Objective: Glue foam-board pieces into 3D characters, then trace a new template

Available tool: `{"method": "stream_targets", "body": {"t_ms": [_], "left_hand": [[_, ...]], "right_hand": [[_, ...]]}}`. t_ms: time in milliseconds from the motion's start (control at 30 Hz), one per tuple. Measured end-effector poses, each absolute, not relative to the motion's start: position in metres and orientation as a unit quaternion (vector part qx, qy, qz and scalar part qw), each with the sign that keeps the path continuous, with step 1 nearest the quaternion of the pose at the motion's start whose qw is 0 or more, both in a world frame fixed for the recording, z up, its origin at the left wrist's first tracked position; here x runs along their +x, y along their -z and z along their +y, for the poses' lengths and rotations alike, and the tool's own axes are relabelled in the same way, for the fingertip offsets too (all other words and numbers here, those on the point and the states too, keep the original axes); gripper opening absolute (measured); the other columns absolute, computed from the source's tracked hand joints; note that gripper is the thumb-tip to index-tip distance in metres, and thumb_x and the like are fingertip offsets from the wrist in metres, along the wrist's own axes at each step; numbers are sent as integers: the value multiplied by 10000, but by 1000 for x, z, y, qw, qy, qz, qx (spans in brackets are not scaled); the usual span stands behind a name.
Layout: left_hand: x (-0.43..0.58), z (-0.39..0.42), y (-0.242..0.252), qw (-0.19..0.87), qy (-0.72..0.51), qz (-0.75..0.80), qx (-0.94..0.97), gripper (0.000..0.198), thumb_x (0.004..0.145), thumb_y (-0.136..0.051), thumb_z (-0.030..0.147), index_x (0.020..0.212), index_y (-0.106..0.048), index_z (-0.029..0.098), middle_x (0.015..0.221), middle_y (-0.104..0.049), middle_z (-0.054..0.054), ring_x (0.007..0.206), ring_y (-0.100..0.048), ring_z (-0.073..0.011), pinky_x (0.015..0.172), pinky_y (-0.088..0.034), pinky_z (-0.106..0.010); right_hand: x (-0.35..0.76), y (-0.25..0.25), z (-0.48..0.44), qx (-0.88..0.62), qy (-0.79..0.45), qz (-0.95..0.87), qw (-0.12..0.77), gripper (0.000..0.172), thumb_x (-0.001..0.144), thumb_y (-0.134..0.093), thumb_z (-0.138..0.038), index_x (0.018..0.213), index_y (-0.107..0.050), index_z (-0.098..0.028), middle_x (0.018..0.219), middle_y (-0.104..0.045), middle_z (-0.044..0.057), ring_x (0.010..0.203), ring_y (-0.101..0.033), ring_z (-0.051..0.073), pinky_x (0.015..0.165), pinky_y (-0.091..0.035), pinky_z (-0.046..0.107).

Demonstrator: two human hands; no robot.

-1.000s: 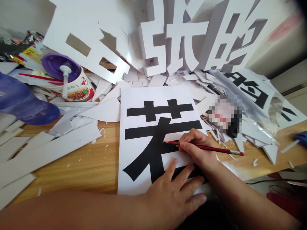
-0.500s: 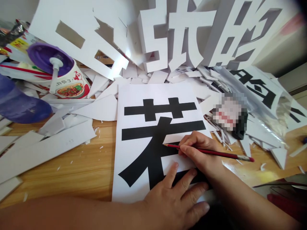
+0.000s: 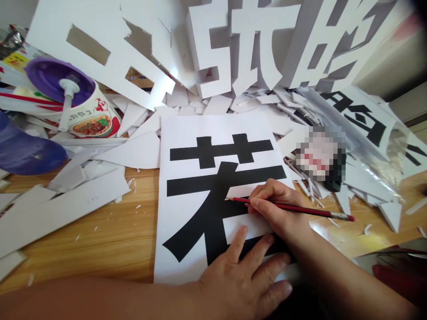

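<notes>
A white sheet (image 3: 187,126) with a large black printed character (image 3: 213,200) lies on the wooden table (image 3: 100,222). My left hand (image 3: 248,271) rests on the lower part of the sheet with its fingers spread, holding nothing. Above it and to the right, my right hand (image 3: 278,206) pinches a red and black pencil (image 3: 303,210). The pencil's tip is at the character's inner edge, near the middle of the sheet, and its eraser end points right.
White board scraps (image 3: 66,204) lie left and behind the sheet. White cut-out characters (image 3: 213,49) stand at the back. A noodle tub (image 3: 96,111) with a purple lid (image 3: 60,80) is at left. At right are a pixelated object (image 3: 320,155) and a clear plastic bag (image 3: 360,151).
The view has shifted slightly, so the table items at left appear further left. My right hand and the pencil tip have moved very slightly up and left in the picture. My left hand stays spread.
</notes>
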State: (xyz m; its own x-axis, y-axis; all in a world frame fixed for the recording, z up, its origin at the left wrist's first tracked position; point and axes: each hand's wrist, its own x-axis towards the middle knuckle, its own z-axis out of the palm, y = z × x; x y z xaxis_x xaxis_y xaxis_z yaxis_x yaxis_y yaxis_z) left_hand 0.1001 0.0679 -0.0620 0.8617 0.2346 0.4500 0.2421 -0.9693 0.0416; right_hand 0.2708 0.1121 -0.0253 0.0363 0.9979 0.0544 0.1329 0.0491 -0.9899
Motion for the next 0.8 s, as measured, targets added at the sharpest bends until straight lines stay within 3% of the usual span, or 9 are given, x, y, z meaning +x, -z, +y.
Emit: {"method": "stream_targets", "body": {"t_ms": [333,800], "left_hand": [[101,66,63,6,251,-124,-960,286,983,-485,397,1234,-618,424,1379,-573,70,1307,-449,-292,1091,-245,-572],[99,67,64,12,226,-111,-968,324,992,-461,392,1296,-572,402,1439,-519,36,1341,-425,-315,1030,-381,-562]], "right_hand": [[272,27,112,-545,-432,-521,495,206,840,-652,-178,660,-564,-229,640,-652,-15,597,-584,148,539,-435,270],[269,26,115,-580,-402,-499,503,216,829,-642,-184,640,-546,-226,619,-654,-10,587,-589,146,494,-433,253]]}}
